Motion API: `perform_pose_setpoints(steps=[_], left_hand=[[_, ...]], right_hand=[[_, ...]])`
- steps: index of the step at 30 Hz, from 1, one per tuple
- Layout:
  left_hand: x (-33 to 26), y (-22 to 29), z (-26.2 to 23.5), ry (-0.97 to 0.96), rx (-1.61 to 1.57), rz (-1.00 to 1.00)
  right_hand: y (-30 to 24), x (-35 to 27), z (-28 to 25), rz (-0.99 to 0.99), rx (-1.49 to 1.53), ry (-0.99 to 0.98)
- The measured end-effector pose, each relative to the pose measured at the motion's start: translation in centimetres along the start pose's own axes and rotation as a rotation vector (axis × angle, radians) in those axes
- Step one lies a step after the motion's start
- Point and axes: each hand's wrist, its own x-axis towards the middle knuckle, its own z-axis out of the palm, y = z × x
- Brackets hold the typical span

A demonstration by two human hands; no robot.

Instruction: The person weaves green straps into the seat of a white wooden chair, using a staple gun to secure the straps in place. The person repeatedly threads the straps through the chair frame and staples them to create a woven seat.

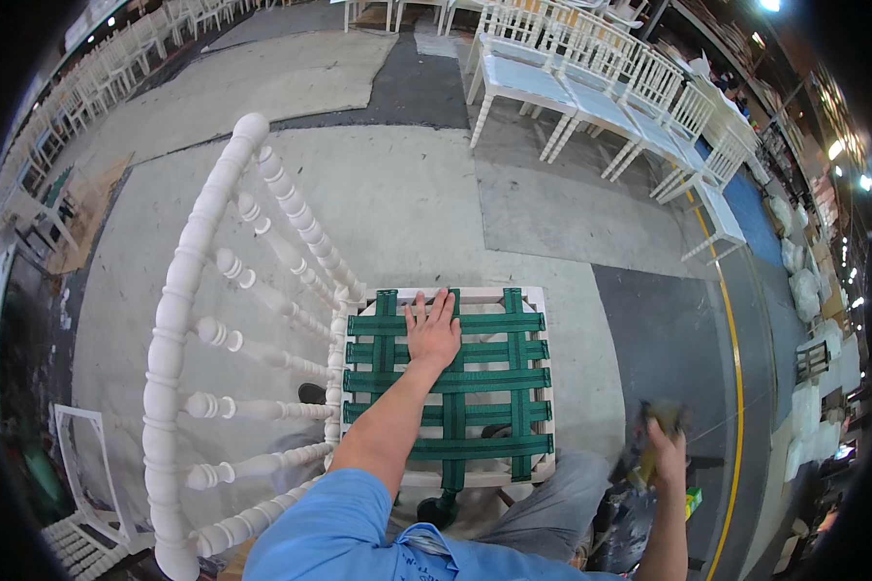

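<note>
Chair (170, 339), white, back spindled. Green webbing (494, 379) woven across chair seat. Left hand (434, 334) spread wide, laid on webbing at chair's far edge. Right hand (669, 450), right of chair, closed round blurred olive item (642, 470); kind cannot be told.

Handling, as judged: straps best kept flat and evenly taut; left fingers best kept clear of any tool brought over.

Surroundings: chair row (528, 79) set beyond chair, to right; yellow line (736, 387) marked well right. Possible snags: webbing tail (439, 508) hung at chair's near edge; knee (579, 474) placed close beside.
</note>
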Motion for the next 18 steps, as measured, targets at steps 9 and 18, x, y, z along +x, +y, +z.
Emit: perform_pose_setpoints(steps=[9,18], left_hand=[[0.1,-0.8,1.1,0.112,-0.071,0.016],[0.4,-1.0,0.6,0.057,-0.140,-0.019]], right_hand=[[-6.1,11.4,30.6,0.173,0.012,-0.569],[-4.7,14.0,39.0,0.181,-0.154,-0.604]])
